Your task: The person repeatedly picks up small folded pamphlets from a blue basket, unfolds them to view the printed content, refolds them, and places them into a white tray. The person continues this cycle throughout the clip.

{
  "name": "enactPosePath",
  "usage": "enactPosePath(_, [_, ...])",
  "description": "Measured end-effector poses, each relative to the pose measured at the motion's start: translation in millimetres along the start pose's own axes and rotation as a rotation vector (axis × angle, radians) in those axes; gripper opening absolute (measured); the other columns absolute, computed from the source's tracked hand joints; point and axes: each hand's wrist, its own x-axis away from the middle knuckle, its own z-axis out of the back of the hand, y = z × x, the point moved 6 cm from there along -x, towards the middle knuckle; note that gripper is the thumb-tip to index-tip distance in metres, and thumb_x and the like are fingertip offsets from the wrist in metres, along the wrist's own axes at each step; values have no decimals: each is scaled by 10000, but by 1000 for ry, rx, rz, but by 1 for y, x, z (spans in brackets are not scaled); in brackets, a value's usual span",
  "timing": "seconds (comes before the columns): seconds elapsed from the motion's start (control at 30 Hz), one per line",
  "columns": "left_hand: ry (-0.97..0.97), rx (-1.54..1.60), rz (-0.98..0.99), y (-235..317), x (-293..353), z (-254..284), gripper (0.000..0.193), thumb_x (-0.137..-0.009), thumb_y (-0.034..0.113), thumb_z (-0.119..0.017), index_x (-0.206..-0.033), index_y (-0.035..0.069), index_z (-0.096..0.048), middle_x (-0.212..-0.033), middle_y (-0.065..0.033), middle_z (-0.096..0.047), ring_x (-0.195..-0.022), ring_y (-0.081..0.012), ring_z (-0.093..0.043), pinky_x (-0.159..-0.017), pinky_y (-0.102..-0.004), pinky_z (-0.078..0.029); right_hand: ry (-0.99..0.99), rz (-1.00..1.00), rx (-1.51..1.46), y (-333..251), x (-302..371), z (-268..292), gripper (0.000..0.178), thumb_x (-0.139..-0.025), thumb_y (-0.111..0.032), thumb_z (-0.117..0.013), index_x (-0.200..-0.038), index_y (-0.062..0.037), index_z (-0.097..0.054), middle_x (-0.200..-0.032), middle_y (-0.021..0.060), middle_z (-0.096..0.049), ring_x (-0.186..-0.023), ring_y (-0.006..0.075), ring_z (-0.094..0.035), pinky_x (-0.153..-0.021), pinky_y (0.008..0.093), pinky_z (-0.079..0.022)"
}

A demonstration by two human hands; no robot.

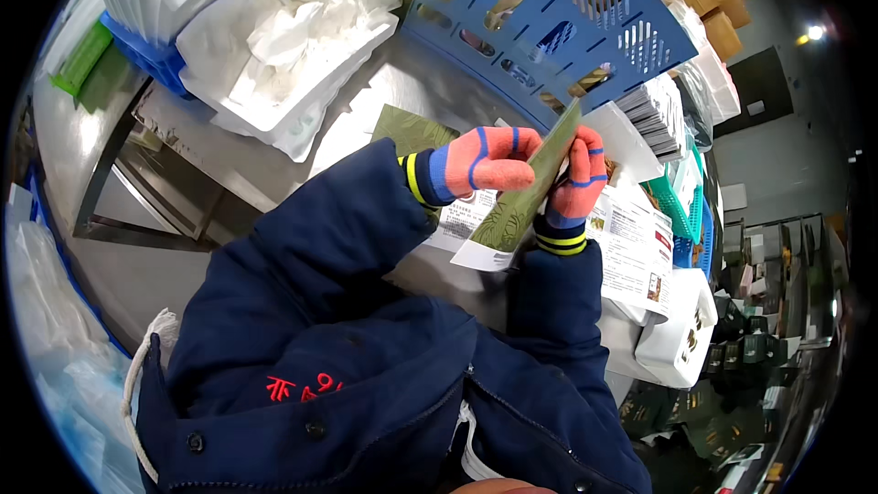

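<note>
A green leaflet [517,215] with a leaf pattern and a white lower edge stands tilted between my hands. My left hand [485,163], in a coral knit glove with blue stripes, reaches its left edge, thumb over the near face and fingers partly hidden. Gloved alike, my right hand [581,174] grips its right side with bent fingers. Beneath the hands lie printed sheets, among them a white page [631,242] with text and small pictures on the right. Behind my left wrist another green patterned sheet [410,128] lies on the metal table [416,73].
A blue slotted basket [558,32] stands at the back. White crumpled packing [297,46] fills a white tub at the back left. A stack of cards [651,114], a green basket [679,197] and a white container [677,334] line the right side.
</note>
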Motion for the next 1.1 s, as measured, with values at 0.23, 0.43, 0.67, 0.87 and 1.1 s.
enactPosePath(0.23, [141,-213,110,-3,4,-7,255,-705,82,-692,-840,66,-477,-768,10,-506,-702,-66,-478,-630,-215,-406,140,-181,-239,52,5,-10,224,-889,-250,-474,-844,-46,-554,-746,20,-524,-682,105,-484,-639,250,-401])
enactPosePath(0.43, [183,-212,97,-8,4,-10,257,-701,101,-713,-808,69,-481,-751,17,-511,-693,-65,-491,-633,-219,-414,75,-144,-159,45,3,-12,233,-894,-273,-479,-865,-49,-540,-740,41,-519,-667,114,-493,-612,254,-411])
enactPosePath(0.67, [164,-314,140,-10,2,-13,256,-695,114,-710,-802,62,-484,-734,9,-519,-689,-68,-498,-631,-224,-417,174,-250,-403,44,7,-12,187,-889,-219,-472,-873,-44,-538,-729,39,-515,-676,121,-507,-612,245,-411])
enactPosePath(0.87, [218,-327,155,-6,5,-9,222,-713,121,-661,-787,61,-461,-710,12,-501,-669,-68,-494,-611,-227,-406,121,-156,-147,45,2,-7,166,-859,-158,-479,-787,-38,-569,-725,15,-522,-704,99,-481,-665,228,-384])
enactPosePath(1.1, [257,-461,241,-9,2,0,240,-721,136,-675,-781,50,-460,-694,-1,-501,-657,-61,-484,-576,-214,-398,42,136,-42,7,-3,-4,364,-859,-254,-502,-1135,-18,-476,-1011,63,-493,-933,148,-443,-876,284,-331])
